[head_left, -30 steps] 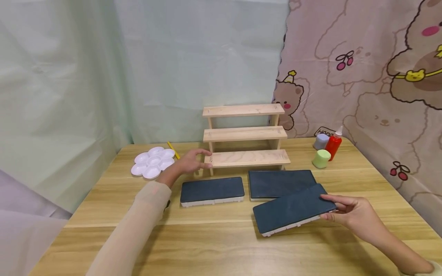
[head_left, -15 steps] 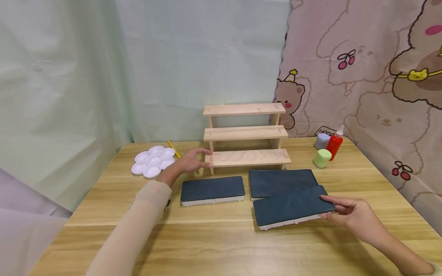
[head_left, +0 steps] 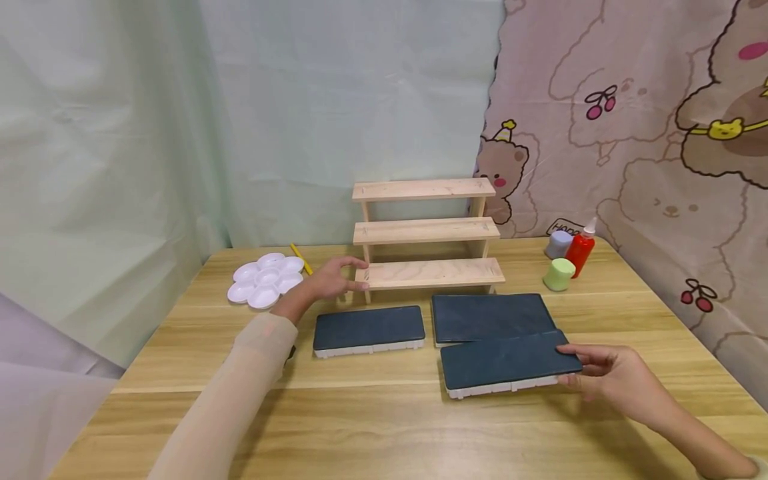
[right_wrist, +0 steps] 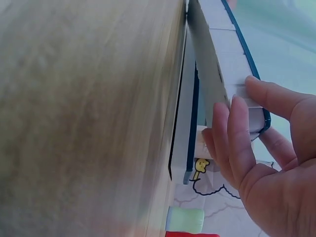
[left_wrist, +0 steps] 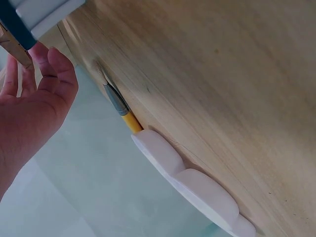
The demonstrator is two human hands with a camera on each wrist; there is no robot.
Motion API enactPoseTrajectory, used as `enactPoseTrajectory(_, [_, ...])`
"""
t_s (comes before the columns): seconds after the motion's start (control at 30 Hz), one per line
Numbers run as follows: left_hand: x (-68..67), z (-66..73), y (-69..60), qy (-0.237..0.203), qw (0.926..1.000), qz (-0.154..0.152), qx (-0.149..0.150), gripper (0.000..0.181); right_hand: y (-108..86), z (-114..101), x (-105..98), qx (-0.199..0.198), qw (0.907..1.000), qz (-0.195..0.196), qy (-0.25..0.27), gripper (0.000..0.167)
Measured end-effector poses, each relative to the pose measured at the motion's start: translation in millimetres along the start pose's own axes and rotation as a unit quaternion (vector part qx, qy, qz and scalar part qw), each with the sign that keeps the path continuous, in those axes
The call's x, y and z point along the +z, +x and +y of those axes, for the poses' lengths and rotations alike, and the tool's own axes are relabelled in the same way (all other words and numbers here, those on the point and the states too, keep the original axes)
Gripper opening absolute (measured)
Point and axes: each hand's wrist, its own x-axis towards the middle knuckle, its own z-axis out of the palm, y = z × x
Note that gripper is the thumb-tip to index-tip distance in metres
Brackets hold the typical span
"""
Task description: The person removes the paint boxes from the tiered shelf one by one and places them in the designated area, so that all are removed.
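Observation:
My left hand point(head_left: 329, 279) pinches the left end of the bottom shelf of a three-step wooden rack point(head_left: 435, 273), thumb in front and fingers behind. A flat white case with a dark blue lid point(head_left: 510, 360) is in my right hand point(head_left: 621, 383), which grips its right end between thumb and fingers. In the right wrist view this held case point(right_wrist: 229, 64) slants, the gripped end raised off the table. Partly covered behind it lies a second blue-lidded case point(head_left: 489, 317). A third such case point(head_left: 369, 329) lies in front of the rack's left side.
On the table's left are a white flower-shaped palette point(head_left: 266, 280) and a yellow-handled paintbrush point(head_left: 302, 259). At the back right stand a red squeeze bottle point(head_left: 580, 253), a green jar point(head_left: 559, 275) and a blue-grey jar point(head_left: 558, 245). Curtains point(head_left: 360, 93) hang behind the table.
The held case has turned slightly and levelled; its far edge has dropped, uncovering more of the case behind. My left hand stays on the rack.

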Motion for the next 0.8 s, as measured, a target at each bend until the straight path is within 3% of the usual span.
enactPoseTrajectory(0.27, [-0.1,-0.2,-0.8,0.003,1.0,0.0,0.004,0.055,-1.6,1.8,1.0,-0.01,0.9994,-0.022,0.025,0.056])
enactPoseTrajectory(0.47, [0.3,-1.8,-0.3,0.003,1.0,0.0,0.004,0.055,-1.7,3.0,1.6,0.023,0.9979,-0.044,0.041,0.059])
enactPoseTrajectory(0.8, [0.0,-1.3,0.0,0.001,1.0,0.003,0.008,0.055,-1.6,6.0,3.9,0.015,0.9982,-0.056,0.012,0.054])
